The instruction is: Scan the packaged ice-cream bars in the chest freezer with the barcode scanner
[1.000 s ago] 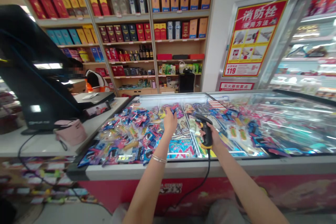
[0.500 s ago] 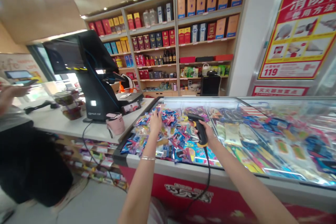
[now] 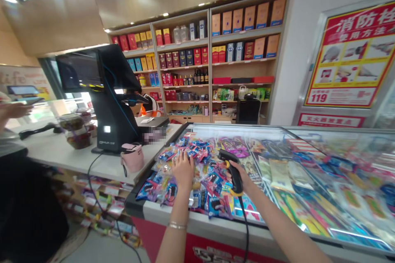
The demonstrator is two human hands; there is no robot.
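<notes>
Barcode scanner (image 3: pixel 235 174) sits gripped in the right hand (image 3: pixel 243 181), its nose over the packets; left hand (image 3: pixel 182 170) lies open, fingers spread, on bright foil packets (image 3: pixel 216 197) heaped in a chest freezer (image 3: pixel 206 222); beyond stand a checkout terminal (image 3: pixel 111 102) and shelves of boxed liquor (image 3: pixel 247 37).

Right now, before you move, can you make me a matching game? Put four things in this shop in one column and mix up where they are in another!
Things:
1. handheld barcode scanner
2. pink handbag
3. bracelet
4. fire hydrant instruction poster

Places:
A. on the checkout counter
B. on the wall
C. in the right hand
D. around the left arm

Pairs: 1-C, 2-A, 3-D, 4-B
</notes>
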